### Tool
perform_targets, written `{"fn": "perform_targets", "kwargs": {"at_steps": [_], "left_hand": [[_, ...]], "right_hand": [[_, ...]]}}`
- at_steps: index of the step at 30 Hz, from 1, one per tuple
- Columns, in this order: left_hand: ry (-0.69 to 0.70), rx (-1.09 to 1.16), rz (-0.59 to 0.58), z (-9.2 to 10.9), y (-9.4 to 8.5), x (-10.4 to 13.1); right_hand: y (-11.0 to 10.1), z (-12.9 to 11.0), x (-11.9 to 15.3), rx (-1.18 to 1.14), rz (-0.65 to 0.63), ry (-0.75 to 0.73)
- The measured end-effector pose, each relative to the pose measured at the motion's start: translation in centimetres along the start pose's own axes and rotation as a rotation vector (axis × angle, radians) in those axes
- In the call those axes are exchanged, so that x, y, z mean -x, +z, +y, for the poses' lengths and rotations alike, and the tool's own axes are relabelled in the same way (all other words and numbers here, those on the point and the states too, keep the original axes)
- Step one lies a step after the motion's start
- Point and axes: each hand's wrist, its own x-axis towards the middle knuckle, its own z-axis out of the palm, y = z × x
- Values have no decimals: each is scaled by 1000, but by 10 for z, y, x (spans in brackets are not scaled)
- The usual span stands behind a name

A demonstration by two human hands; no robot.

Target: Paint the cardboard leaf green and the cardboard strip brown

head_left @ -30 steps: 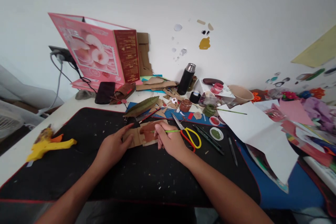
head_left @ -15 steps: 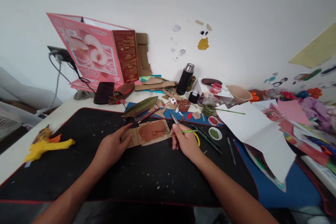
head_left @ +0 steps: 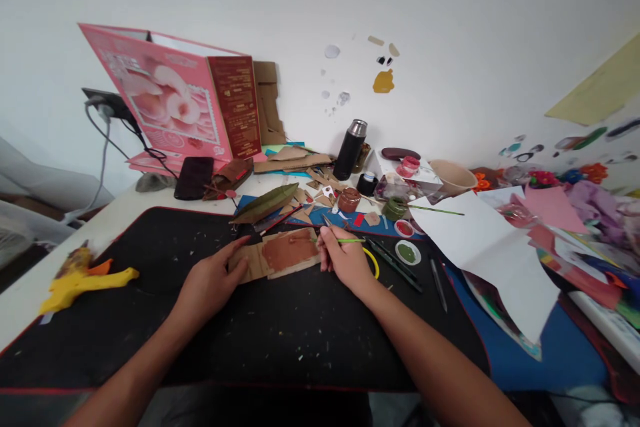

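A flat cardboard piece [head_left: 253, 261] lies on the black mat, its right part coated in reddish-brown paint [head_left: 289, 251]. At its bare left end, my left hand [head_left: 213, 283] grips it, thumb on top and fingers along the far edge. My right hand [head_left: 346, 260] pinches a thin paintbrush [head_left: 353, 241] with a green handle. The bristles touch the painted area near its far edge. Behind the cardboard stands an open jar of brown paint [head_left: 349, 200]. Scissors with a yellow handle [head_left: 373, 263] lie partly hidden under my right hand.
A yellow glue gun [head_left: 87, 281] lies at the left. Dark pens [head_left: 395, 263] and a lid with green paint [head_left: 408, 253] are right of my right hand. Farther back are a dried leaf [head_left: 265, 204], cardboard scraps, a black flask [head_left: 350, 152] and a green paint jar [head_left: 395, 208].
My right hand has shifted slightly left and away from me, taking the bristles toward the painted area's far edge. My left hand keeps its grip on the cardboard.
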Motion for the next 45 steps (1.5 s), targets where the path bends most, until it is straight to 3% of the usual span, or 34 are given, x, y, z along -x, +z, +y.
{"fn": "perform_targets", "kwargs": {"at_steps": [5, 15, 23, 29, 34, 37, 45], "left_hand": [[4, -17, -3, -1, 1, -1], [16, 12, 30, -2, 2, 0], [-6, -7, 13, -1, 2, -1], [-2, -24, 11, -1, 2, -1], [1, -21, 10, -1, 1, -1], [-6, -26, 4, -1, 1, -1], [-11, -15, 2, -1, 2, -1]], "right_hand": [[-14, 1, 2, 11, 57, 3], [-16, 5, -5, 23, 101, -19], [-27, 9, 10, -41, 99, 37], [0, 0, 18, -123, -41, 90], [19, -6, 17, -93, -140, 40], [10, -4, 14, -64, -119, 51], [-28, 7, 10, -63, 93, 69]]}}
